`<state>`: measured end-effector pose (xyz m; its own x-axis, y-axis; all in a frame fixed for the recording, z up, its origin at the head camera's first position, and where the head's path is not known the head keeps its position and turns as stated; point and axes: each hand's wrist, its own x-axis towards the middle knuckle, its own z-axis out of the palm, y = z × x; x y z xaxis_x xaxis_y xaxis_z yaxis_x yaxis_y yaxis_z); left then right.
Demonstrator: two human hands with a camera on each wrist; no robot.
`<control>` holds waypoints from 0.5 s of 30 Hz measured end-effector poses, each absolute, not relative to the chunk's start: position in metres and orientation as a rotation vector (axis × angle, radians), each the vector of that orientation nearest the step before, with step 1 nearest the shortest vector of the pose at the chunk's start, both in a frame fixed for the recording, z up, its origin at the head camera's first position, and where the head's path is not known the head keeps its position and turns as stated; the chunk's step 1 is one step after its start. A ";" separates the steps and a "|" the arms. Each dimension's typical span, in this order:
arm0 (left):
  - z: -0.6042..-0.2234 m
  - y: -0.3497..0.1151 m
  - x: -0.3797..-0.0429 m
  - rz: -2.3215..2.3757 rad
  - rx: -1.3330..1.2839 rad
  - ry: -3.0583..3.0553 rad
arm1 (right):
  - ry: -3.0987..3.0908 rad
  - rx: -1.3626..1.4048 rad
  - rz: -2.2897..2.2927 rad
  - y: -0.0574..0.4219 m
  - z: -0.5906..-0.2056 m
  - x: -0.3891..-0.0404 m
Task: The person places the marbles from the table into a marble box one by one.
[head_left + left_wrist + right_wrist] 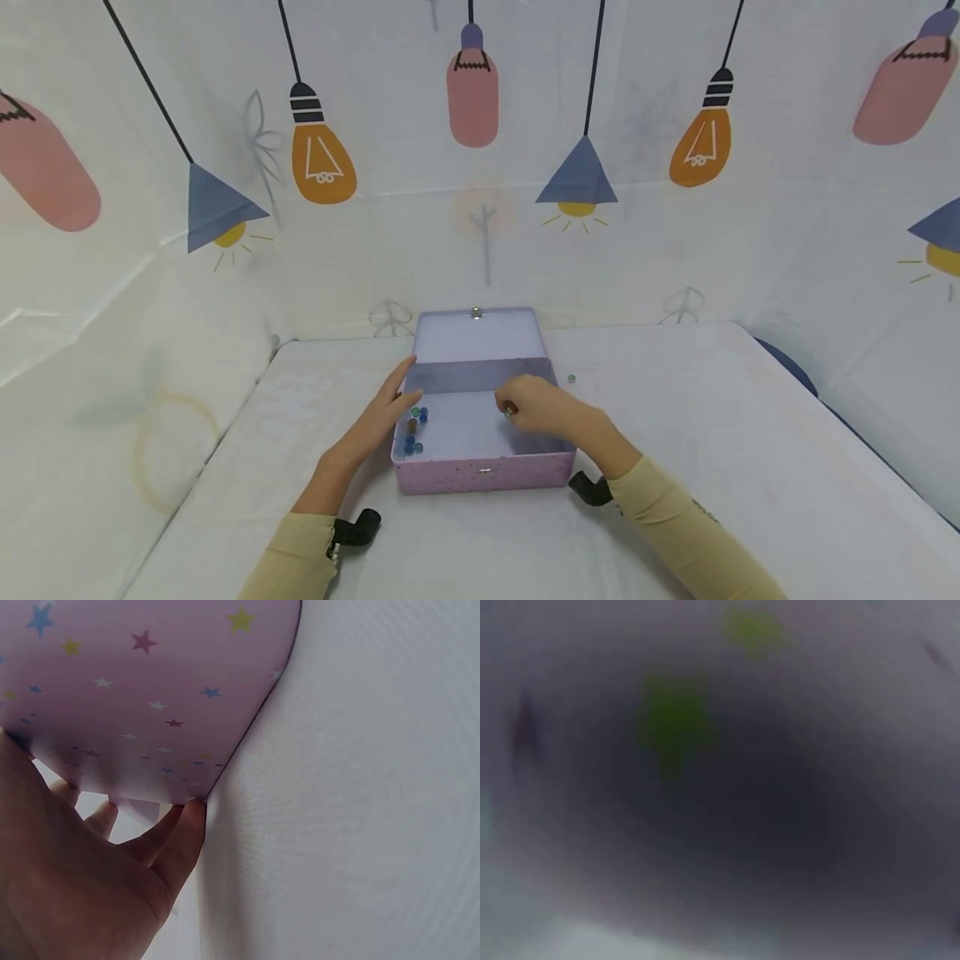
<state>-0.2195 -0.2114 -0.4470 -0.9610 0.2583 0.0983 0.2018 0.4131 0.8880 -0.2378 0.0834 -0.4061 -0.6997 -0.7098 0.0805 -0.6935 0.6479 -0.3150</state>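
Note:
A pale purple tin box (486,475) with its lid (480,335) raised stands on the white table. My left hand (371,425) rests against the box's left side, thumb over the rim and index finger reaching the hinge corner. The left wrist view shows that hand's fingers (187,832) touching the far end of the star-printed wall (150,682). Inside the box, my right hand (543,406) has curled fingers and pinches a small glass marble (508,412). Several blue, green and brown marbles (411,437) lie along the box's left inner side. The right wrist view is a blurred close-up of printed stars.
One more marble (572,378) sits on the table (690,450) behind and right of the box. A white curtain (397,250) printed with lamps hangs behind and at both sides. Each wrist wears a black camera (358,527).

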 end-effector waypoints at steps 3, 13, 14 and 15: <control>-0.445 -0.211 -0.219 1.625 0.434 2.583 | 2.797 -1.208 -0.423 0.076 -0.410 -0.233; -0.438 -0.211 -0.217 1.623 0.471 2.584 | 2.786 -1.194 -0.299 0.074 -0.417 -0.228; -0.439 -0.210 -0.218 1.622 0.468 2.581 | 2.787 -1.188 -0.296 0.075 -0.418 -0.228; -0.440 -0.210 -0.218 1.620 0.466 2.582 | 2.787 -1.181 -0.296 0.075 -0.419 -0.228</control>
